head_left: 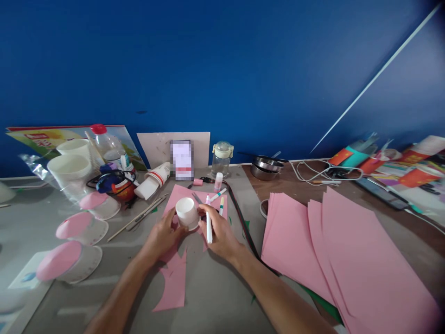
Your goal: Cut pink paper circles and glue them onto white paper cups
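My left hand (166, 234) is closed around the left side of a white paper cup (186, 214), which appears upturned with its wider rim low. In my right hand (222, 234) is a white marker pen (209, 227), held between thumb and fingers close to the cup's right side. The pen's tip is hard to make out. Beneath the cup lies pink paper (179, 191), with a cut pink scrap (175, 283) nearer me. Several markers (221, 204) and a pair of scissors (197, 198) rest just beyond my hands.
Cups topped with pink paper (60, 260) line the left side. Behind them stand stacked white cups (69, 167) and a plastic bottle (106, 144). A phone (182, 160) leans at the back beside a glass jar (222, 157). Pink sheets (292, 232) cover the right side.
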A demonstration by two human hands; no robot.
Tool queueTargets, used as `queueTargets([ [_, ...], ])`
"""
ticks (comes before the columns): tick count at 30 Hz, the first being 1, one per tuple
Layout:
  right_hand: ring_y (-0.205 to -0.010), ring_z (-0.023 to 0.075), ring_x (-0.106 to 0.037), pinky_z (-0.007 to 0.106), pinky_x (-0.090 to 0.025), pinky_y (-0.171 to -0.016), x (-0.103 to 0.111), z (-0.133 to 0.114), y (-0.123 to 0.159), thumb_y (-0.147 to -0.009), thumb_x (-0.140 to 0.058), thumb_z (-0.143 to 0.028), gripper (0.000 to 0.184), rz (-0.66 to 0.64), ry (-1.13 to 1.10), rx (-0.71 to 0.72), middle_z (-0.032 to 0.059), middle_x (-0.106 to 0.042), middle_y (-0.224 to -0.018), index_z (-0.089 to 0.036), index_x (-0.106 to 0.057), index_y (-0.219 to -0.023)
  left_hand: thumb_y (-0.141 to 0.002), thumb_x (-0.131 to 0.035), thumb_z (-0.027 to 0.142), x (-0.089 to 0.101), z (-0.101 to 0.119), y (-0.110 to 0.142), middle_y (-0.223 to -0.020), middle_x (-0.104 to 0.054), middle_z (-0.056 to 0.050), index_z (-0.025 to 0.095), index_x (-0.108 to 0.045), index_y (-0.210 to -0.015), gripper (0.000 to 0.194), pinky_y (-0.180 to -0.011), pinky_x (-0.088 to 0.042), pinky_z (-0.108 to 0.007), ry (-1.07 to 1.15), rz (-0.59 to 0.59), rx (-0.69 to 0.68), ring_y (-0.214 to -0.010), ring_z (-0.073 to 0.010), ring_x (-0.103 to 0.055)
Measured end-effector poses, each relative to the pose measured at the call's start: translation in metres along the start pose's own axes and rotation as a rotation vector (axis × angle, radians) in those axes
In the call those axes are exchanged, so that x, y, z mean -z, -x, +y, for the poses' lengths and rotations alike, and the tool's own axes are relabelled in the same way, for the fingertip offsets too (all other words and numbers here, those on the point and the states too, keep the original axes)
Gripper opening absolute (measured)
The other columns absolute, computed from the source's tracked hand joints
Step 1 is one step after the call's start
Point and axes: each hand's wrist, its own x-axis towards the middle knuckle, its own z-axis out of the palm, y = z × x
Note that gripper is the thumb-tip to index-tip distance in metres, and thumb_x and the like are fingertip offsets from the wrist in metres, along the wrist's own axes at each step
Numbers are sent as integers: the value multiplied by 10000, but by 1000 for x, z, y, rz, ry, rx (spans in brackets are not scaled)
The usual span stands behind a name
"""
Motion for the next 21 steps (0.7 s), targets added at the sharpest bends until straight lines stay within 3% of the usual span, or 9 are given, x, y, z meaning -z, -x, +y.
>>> queueTargets([
  [3, -1063, 245, -607, 413, -499, -902, 5, -3, -1, -864, -511, -171, 413, 46, -59, 23, 124, -628, -1176, -209, -449, -1271, -643, -753, 363, 8, 16, 2, -715, -647, -11, 178, -638, -1107, 513, -578, -393, -255, 201, -55, 78, -600, -176, -545],
  [8, -1104, 229, -583, 408, -482, -936, 8, -10, 0, -870, -514, -168, 425, 101, -95, 86, 123, -606, -1213, -214, -441, -1286, -625, -786, 310, 11, 38, 5, -841, -660, -44, 156, -642, -1060, 484, -543, -389, -218, 722, -99, 100, -634, -150, -543],
  [12, -1143, 234, -563, 419, -468, -970, 7, -11, 2, -874, -518, -175, 453, 127, -151, 118, 130, -578, -1251, -223, -420, -1314, -687, -758, 370, 5, 36, 10, -667, -578, 13, 168, -596, -1117, 502, -446, -323, -191, 895, -127, 100, -495, -92, -413],
  [16, -1131, 219, -575, 407, -472, -971, 4, -14, 3, -887, -505, -174, 454, 135, -233, 120, 117, -569, -1260, -242, -399, -1323, -755, -685, 472, -5, 28, 15, -672, -543, 18, 184, -591, -1130, 482, -448, -329, -190, 1017, -115, 145, -505, -84, -398],
  [21, -1173, 224, -552, 411, -451, -1000, 3, -19, 5, -883, -497, -167, 452, 89, -211, 97, 122, -555, -1284, -236, -399, -1319, -722, -659, 588, -16, 31, 19, -566, -494, 31, 138, -631, -829, 464, -452, -364, -193, 1211, -94, 249, -466, -70, -371],
])
